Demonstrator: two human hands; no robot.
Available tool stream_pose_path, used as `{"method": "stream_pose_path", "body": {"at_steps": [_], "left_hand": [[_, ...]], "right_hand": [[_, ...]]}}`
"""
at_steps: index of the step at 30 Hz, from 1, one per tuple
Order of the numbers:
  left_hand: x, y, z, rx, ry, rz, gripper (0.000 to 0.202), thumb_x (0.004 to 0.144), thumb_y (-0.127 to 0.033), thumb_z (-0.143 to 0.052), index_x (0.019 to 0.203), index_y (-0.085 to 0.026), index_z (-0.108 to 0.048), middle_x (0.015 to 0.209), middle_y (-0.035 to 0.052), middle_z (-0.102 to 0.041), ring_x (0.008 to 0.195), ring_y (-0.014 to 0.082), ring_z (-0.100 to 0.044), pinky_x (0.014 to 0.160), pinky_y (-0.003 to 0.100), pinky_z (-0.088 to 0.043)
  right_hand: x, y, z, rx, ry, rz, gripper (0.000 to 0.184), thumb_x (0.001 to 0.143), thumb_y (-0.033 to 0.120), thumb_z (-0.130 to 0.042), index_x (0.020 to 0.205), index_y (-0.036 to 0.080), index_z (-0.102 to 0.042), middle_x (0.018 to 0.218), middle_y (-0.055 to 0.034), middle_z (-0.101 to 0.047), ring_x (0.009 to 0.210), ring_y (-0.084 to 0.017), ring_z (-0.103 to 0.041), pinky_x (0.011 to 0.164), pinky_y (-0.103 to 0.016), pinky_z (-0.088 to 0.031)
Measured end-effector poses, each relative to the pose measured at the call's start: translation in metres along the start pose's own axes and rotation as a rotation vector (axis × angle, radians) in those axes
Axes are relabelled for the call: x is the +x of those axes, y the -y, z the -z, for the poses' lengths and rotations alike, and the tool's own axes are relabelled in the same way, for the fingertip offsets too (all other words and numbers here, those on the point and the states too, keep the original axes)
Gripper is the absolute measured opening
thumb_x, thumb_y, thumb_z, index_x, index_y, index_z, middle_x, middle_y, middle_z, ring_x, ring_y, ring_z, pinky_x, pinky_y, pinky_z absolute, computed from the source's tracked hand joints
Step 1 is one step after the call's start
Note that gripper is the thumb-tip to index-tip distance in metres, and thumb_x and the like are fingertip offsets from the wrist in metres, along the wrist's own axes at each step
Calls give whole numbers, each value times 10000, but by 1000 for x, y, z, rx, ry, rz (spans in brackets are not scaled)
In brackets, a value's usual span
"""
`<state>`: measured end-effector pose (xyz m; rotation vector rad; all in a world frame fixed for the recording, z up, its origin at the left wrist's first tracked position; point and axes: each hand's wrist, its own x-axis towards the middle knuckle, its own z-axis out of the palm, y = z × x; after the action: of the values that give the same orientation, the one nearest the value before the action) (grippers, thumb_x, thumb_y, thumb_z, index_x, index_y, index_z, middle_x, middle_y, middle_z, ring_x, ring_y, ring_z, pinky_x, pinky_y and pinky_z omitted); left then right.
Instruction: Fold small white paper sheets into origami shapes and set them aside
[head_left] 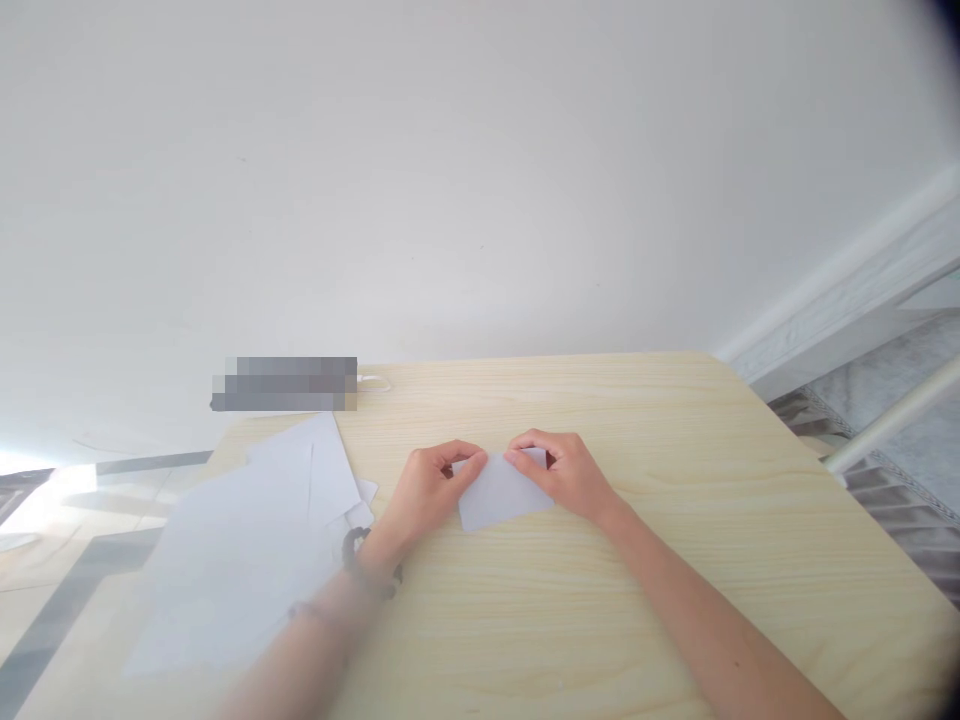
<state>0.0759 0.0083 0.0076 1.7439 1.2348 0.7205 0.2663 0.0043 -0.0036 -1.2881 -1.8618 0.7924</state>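
A small piece of white paper is held at the middle of the wooden table, its lower edge toward me. My left hand pinches its upper left part between thumb and fingers. On the other side, my right hand pinches the upper right part the same way. The two thumbs lie on the near face, with a short gap between them. The fingertips behind the paper are hidden. A dark beaded bracelet circles my left wrist.
Several larger white sheets lie overlapping on the table's left side, partly under my left forearm. Behind them is a pixelated dark object with a white cable. The wooden table meets a pale wall; a light rail stands at right.
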Motion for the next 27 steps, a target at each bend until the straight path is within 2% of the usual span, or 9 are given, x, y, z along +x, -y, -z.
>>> {"method": "stream_pose_path", "body": {"at_steps": [4,7,9,12,14,16,18,22,27], "left_hand": [[1,3,1,49,-16,32,319,798,-449,-443,824,-208,-649,802,-13,-657,662,142,-540,539,219,-368],[1,5,3,36,-28,47,341,792,-458,-439,827,-191,-647,803,1,-656,664,152,-545,542,224,-369],[1,6,3,27,-42,62,355,787,-464,-438,823,-178,-646,795,9,-653,654,154,-546,536,225,-368],[2,5,4,18,-56,63,350,780,-455,-447,815,-172,-649,802,11,-655,650,148,-548,545,220,-373],[1,4,3,31,-33,28,324,781,-434,-452,812,-184,-656,808,-2,-660,649,138,-544,549,211,-373],[1,2,2,46,-30,13,321,782,-425,-452,797,-179,-657,781,-3,-660,596,123,-525,518,206,-361],[1,1,1,53,-30,2,320,782,-419,-451,799,-176,-658,770,-2,-659,571,114,-511,505,204,-355],[0,4,0,56,-23,-1,308,778,-409,-460,802,-174,-657,761,-5,-657,549,104,-504,495,199,-358],[0,7,1,37,1,11,276,780,-346,-450,827,-172,-659,779,4,-667,674,141,-579,587,206,-418]], "right_hand": [[0,-2,3,1,59,22,155,784,277,-493,747,190,-615,701,16,-626,531,-74,-483,470,-186,-347],[0,-12,18,-18,87,-19,187,778,272,-485,670,172,-600,575,16,-581,506,-83,-483,477,-194,-365],[0,-20,29,22,121,-79,214,788,255,-454,647,164,-586,566,4,-592,508,-95,-515,491,-204,-394],[0,-26,39,76,78,-122,227,793,279,-449,638,159,-564,595,-16,-614,518,-106,-533,521,-223,-430],[0,-23,37,68,21,-103,235,812,321,-435,712,163,-577,689,-35,-641,544,-110,-540,541,-235,-438],[0,-16,28,21,-3,-69,231,807,354,-455,876,180,-590,772,-43,-651,604,-127,-557,549,-240,-437],[-1,-9,17,-24,38,-27,243,795,365,-482,948,206,-585,806,-29,-650,634,-128,-560,565,-236,-430],[-2,-2,4,-38,83,20,223,823,351,-443,759,200,-594,734,-5,-628,613,-109,-527,519,-210,-384],[0,-5,14,-51,91,-6,254,839,356,-417,727,195,-578,708,6,-606,568,-91,-477,494,-205,-347]]}}
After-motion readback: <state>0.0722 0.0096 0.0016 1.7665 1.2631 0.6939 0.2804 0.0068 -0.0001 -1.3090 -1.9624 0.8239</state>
